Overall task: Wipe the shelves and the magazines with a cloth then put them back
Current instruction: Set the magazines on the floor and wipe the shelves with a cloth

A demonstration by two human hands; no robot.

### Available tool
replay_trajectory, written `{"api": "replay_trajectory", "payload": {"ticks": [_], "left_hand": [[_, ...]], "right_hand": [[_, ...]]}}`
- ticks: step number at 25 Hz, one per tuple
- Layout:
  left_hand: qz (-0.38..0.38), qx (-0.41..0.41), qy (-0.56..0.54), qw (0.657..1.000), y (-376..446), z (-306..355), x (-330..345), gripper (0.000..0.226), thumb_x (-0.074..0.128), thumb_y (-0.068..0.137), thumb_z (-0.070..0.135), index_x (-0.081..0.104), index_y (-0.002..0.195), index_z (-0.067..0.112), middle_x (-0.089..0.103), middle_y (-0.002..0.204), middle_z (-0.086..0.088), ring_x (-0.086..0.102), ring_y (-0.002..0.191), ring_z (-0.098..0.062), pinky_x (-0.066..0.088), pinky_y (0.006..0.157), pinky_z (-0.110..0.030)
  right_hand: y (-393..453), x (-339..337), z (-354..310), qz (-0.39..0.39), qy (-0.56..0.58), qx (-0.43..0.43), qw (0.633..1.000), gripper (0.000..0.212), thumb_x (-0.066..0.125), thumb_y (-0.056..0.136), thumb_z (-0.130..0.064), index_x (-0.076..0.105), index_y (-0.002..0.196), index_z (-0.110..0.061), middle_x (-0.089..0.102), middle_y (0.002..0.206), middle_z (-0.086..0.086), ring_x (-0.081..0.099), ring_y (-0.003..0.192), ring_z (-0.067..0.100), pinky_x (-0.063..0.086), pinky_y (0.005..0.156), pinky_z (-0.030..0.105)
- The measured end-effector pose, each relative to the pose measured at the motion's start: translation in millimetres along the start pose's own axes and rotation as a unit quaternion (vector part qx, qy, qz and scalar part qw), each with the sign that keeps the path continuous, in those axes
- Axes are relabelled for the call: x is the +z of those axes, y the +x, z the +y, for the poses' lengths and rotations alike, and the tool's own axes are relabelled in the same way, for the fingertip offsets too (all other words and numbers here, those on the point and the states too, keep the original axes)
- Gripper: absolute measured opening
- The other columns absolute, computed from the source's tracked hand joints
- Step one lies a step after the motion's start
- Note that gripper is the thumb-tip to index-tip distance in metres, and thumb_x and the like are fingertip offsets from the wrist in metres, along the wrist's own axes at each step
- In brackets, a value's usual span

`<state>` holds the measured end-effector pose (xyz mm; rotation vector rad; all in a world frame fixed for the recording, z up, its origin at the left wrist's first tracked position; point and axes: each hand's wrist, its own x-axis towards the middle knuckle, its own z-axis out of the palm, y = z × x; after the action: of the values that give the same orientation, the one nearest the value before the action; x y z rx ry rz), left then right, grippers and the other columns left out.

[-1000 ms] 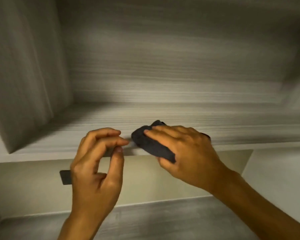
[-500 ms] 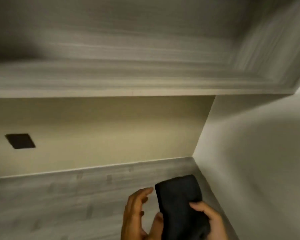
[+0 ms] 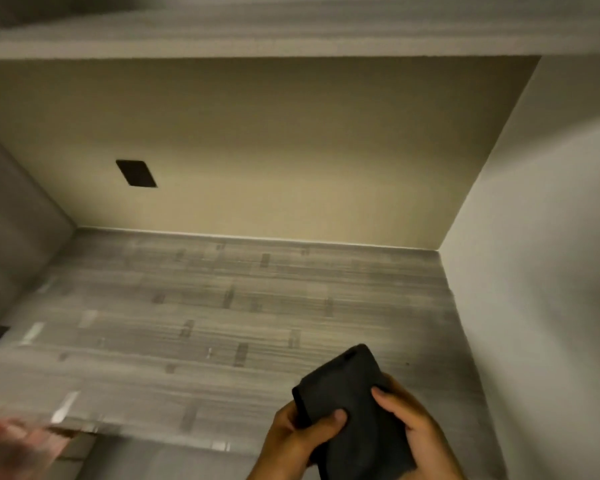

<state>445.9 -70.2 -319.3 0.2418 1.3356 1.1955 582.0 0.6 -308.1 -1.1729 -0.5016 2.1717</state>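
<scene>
A folded dark grey cloth (image 3: 350, 407) is held between both hands at the bottom right of the head view. My left hand (image 3: 298, 438) grips its left edge, thumb on top. My right hand (image 3: 409, 424) grips its right side, fingers curled over it. The cloth hovers above the front part of the lower grey wood-grain shelf (image 3: 222, 323). The upper shelf's front edge (image 3: 291, 39) runs across the top. No magazines are clearly in view.
A beige back wall (image 3: 291, 150) with a small dark rectangular plate (image 3: 136, 173) closes the lower compartment. A white side panel (image 3: 534, 271) stands at the right, a grey panel (image 3: 14, 220) at the left. A blurred pinkish object (image 3: 18, 445) lies at the bottom left.
The view dropped from the upper shelf to the lower one. Both hands came down with the cloth, and my left hand, earlier free, now grips it.
</scene>
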Motion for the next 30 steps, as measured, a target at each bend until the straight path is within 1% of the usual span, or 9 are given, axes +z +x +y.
{"api": "replay_trajectory", "payload": {"ticks": [3,6,8,11,17,20,24,28,30], "left_hand": [[-0.069,0.025,0.001,0.997,6.8,-14.8,-9.7,0.059,0.086,0.044,0.019,0.075,0.101,0.012,0.074,0.100,-0.013,0.070,0.096,-0.023,0.054,0.081,-0.030],[-0.086,0.016,0.005,0.996,19.1,-23.9,-11.1,0.055,0.081,0.054,0.017,0.071,0.108,0.010,0.073,0.101,-0.012,0.070,0.098,-0.023,0.053,0.087,-0.031],[-0.095,0.051,0.025,0.994,22.8,-26.6,-11.8,0.046,0.075,0.065,0.011,0.070,0.110,0.012,0.074,0.100,-0.010,0.070,0.096,-0.022,0.055,0.084,-0.031],[-0.087,0.092,0.040,0.991,0.5,-23.6,-24.6,0.036,0.066,0.076,0.001,0.069,0.110,0.013,0.073,0.096,-0.010,0.070,0.092,-0.024,0.056,0.077,-0.031],[0.008,0.124,-0.003,0.992,-82.3,-53.7,-76.9,0.025,0.061,0.084,-0.003,0.070,0.102,0.011,0.074,0.092,-0.013,0.071,0.087,-0.024,0.057,0.072,-0.030],[0.030,0.096,-0.052,0.994,-139.6,-99.6,-83.3,0.015,0.064,0.086,0.009,0.071,0.099,0.007,0.071,0.098,-0.021,0.070,0.091,-0.030,0.055,0.082,-0.039],[-0.006,0.035,-0.065,0.997,-218.5,-174.0,-91.2,0.051,0.054,0.085,0.051,0.070,0.111,0.010,0.067,0.111,-0.018,0.065,0.103,-0.029,0.051,0.085,-0.035],[0.023,0.041,-0.030,0.998,-274.6,-212.8,-107.3,0.039,0.045,0.093,0.038,0.070,0.112,0.015,0.072,0.107,-0.006,0.068,0.099,-0.019,0.053,0.083,-0.029],[0.040,0.040,-0.011,0.998,-288.8,-224.4,-117.8,0.035,0.043,0.096,0.031,0.072,0.109,0.016,0.073,0.104,-0.006,0.068,0.100,-0.020,0.053,0.087,-0.032]], "right_hand": [[-4.0,-8.2,17.2,0.065,-0.139,-0.104,0.983,0.033,0.057,0.083,0.008,0.065,0.109,-0.011,0.069,0.106,0.020,0.071,0.081,0.016,0.053,0.060,0.018],[-18.2,-17.4,46.4,0.147,-0.416,-0.268,0.856,0.045,0.074,0.083,-0.021,0.058,0.117,-0.047,0.061,0.121,-0.019,0.057,0.109,-0.002,0.047,0.081,0.017],[-26.3,-16.7,62.1,0.068,-0.478,-0.300,0.823,0.055,0.070,0.079,-0.035,0.050,0.128,-0.048,0.048,0.137,-0.025,0.044,0.126,-0.006,0.044,0.097,0.021],[-33.4,-7.4,75.3,-0.039,-0.478,-0.244,0.843,0.063,0.067,0.077,-0.047,0.040,0.134,-0.055,0.036,0.146,-0.028,0.035,0.133,-0.007,0.036,0.104,0.014],[-72.4,14.4,131.8,-0.144,-0.472,-0.172,0.853,0.071,0.070,0.072,-0.058,0.035,0.134,-0.056,0.048,0.139,-0.019,0.052,0.122,0.003,0.050,0.096,0.027],[-127.1,-6.5,168.1,-0.174,-0.418,-0.145,0.880,0.074,0.074,0.070,-0.052,0.039,0.134,-0.051,0.055,0.133,-0.015,0.058,0.117,0.008,0.053,0.088,0.026],[-192.2,-49.5,229.5,-0.126,-0.341,-0.077,0.928,0.075,0.078,0.061,-0.049,0.047,0.129,-0.047,0.066,0.121,-0.010,0.063,0.111,0.012,0.051,0.093,0.036],[-211.5,-63.1,275.9,-0.023,-0.288,-0.062,0.955,0.056,0.076,0.070,-0.013,0.059,0.120,-0.032,0.072,0.104,0.006,0.067,0.098,0.032,0.051,0.090,0.051],[-222.3,-62.1,296.7,-0.030,-0.232,-0.030,0.972,0.058,0.072,0.065,-0.018,0.060,0.121,-0.028,0.072,0.106,0.009,0.065,0.101,0.036,0.048,0.093,0.053]]}}
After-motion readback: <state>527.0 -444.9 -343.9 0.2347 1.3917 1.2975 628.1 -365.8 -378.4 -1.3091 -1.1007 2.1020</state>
